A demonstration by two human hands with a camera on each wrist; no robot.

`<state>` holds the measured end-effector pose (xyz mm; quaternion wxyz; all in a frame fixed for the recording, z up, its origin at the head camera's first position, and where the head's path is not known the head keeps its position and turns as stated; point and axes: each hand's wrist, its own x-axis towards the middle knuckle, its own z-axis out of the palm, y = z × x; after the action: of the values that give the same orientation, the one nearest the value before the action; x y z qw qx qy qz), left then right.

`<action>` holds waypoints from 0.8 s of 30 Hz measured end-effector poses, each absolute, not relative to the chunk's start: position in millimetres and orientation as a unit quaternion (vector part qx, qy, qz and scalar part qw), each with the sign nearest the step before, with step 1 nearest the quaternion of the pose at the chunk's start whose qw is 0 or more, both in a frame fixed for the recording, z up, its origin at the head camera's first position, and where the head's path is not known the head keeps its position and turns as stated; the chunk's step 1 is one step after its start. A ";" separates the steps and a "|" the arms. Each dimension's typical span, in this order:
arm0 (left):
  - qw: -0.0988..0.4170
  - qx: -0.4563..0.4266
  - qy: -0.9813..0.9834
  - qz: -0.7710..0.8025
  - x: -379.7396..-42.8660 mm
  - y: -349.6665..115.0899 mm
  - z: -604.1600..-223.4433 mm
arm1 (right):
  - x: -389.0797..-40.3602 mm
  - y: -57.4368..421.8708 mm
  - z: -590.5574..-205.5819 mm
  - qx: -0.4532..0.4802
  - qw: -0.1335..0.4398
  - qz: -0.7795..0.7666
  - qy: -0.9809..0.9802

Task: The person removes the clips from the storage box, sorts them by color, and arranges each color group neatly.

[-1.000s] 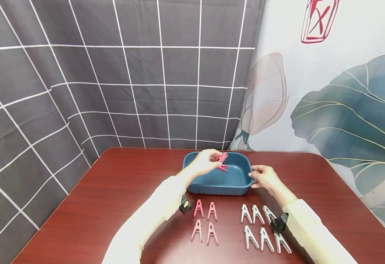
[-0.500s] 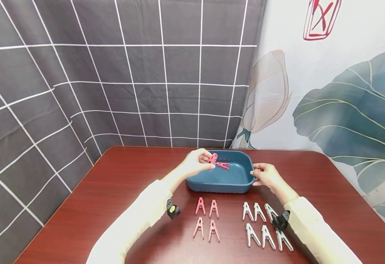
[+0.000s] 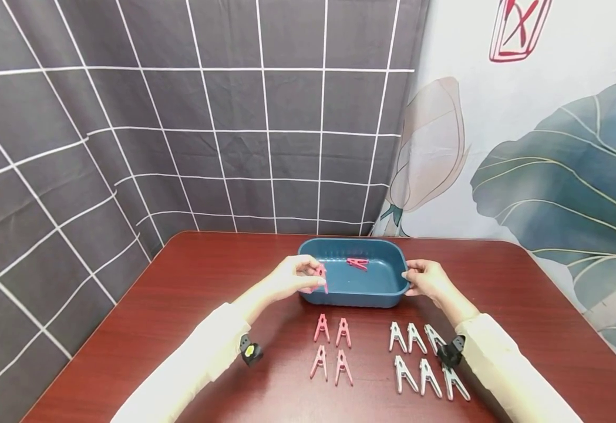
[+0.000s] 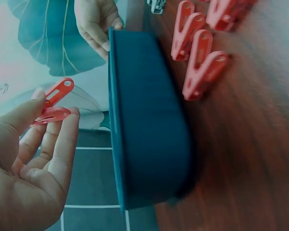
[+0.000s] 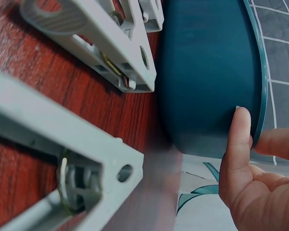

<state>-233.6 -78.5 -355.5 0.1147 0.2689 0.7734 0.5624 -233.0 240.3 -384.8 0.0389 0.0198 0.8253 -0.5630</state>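
Note:
My left hand (image 3: 286, 279) pinches a pink clothespin (image 4: 56, 114) between thumb and fingers, at the near left corner of a blue plastic basin (image 3: 351, 299). Another pink clothespin (image 3: 357, 262) lies on the basin's floor. On the basin's right side, my right hand (image 3: 427, 278) grips the rim, the thumb on one side of the wall and a straight finger against the outside in the right wrist view. In front of the basin stand several pink clothespins (image 3: 342, 367) in two rows. Several white clothespins (image 3: 428, 379) form two rows to their right, partly covered by the right wrist's camera.
The dark red table (image 3: 223, 264) reaches a grey gridded curtain (image 3: 228, 106) behind and on the left. A printed floral cloth (image 3: 540, 176) hangs at the back right. A black camera (image 3: 450, 352) on the right wrist sits close over the white clothespins.
My left hand has moved left and nearer, from over the basin to its near left corner, still pinching its pink clothespin. The one inside is now fully uncovered. My right hand keeps its grip.

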 end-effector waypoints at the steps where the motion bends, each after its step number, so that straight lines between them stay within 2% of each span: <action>1: 0.121 0.267 0.773 0.562 -231.9 -81.5 -357.8 | -232.8 240.4 -385.2 0.019 0.039 -0.563 0.825; 8: 0.167 0.250 0.761 0.576 -212.3 -103.7 -370.4 | -231.8 240.9 -384.7 0.020 0.041 -0.567 0.823; 13: 0.182 0.225 0.762 0.579 -196.2 -116.8 -382.7 | -232.5 241.5 -381.5 0.016 0.038 -0.564 0.825; 20: 0.241 0.188 0.755 0.579 -180.6 -121.6 -397.5 | -232.7 242.3 -382.1 0.018 0.041 -0.569 0.821; 24: 0.256 0.184 0.760 0.569 -170.9 -121.7 -405.3 | -233.2 240.8 -383.2 0.026 0.042 -0.567 0.822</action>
<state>-170.9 -121.7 -405.3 0.2558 0.1839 0.7596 0.5690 -233.2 240.8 -383.2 0.0420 0.0260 0.8221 -0.5672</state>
